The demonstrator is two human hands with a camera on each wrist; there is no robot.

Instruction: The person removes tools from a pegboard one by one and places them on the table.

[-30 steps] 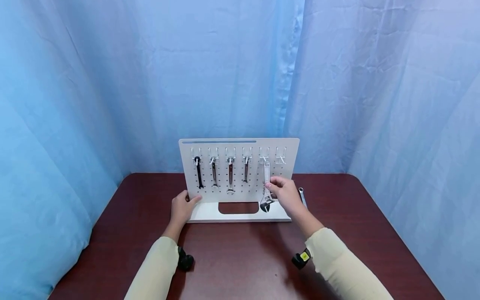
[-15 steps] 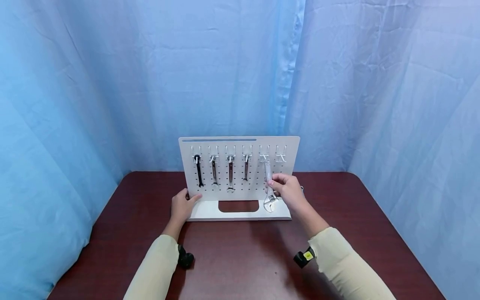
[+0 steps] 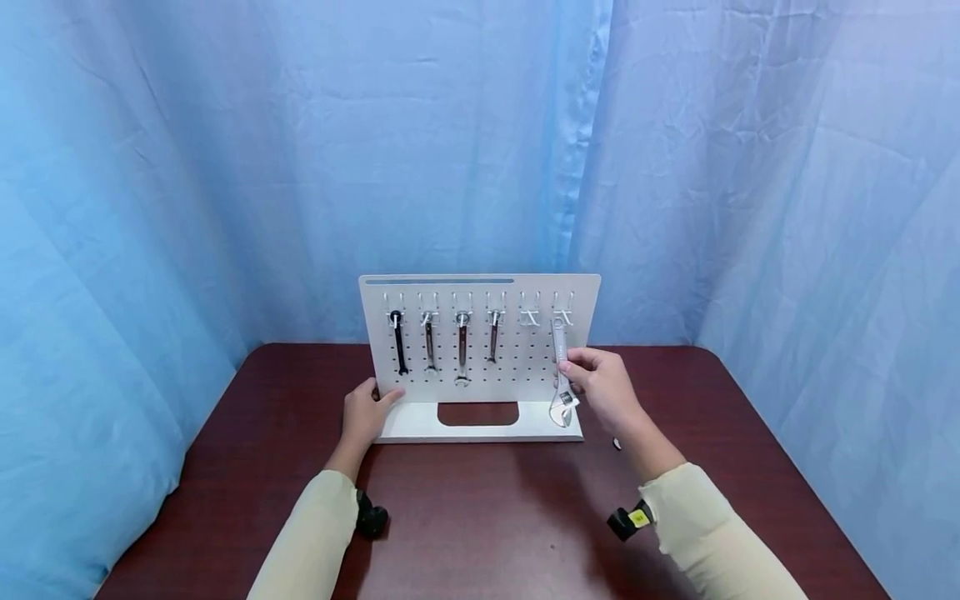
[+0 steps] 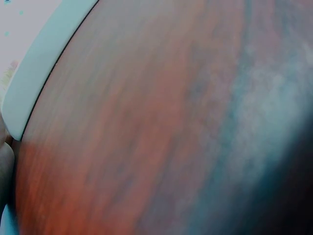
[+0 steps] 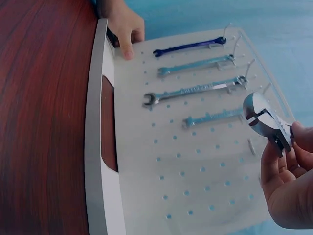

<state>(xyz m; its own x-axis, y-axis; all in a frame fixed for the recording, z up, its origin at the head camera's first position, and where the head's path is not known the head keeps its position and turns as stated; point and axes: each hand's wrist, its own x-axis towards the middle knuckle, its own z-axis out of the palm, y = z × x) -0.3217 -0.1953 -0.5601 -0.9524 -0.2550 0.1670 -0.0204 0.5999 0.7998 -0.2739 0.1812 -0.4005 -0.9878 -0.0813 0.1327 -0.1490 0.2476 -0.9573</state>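
Note:
A white pegboard stand (image 3: 517, 367) stands upright on the table. My left hand (image 3: 365, 412) grips its lower left edge, thumb on the front face. With thumb and fingers my right hand (image 3: 603, 385) pinches the handle of a silver adjustable wrench (image 3: 560, 340). The wrench hangs head down, its holed handle end right at the rightmost hook (image 3: 562, 318). In the right wrist view the wrench head (image 5: 258, 117) faces the camera. A black wrench (image 3: 399, 346) and several silver combination wrenches (image 3: 462, 350) hang from the hooks to the left.
The hook second from the right (image 3: 529, 317) is bare. A small metal end (image 3: 617, 443) of something shows on the dark red table (image 3: 465, 517) beside my right forearm. Blue curtains (image 3: 420, 150) enclose the back and sides.
My right hand has moved the adjustable wrench rightward, from in front of the second hook from the right to the rightmost hook. The left hand stays at the board's edge.

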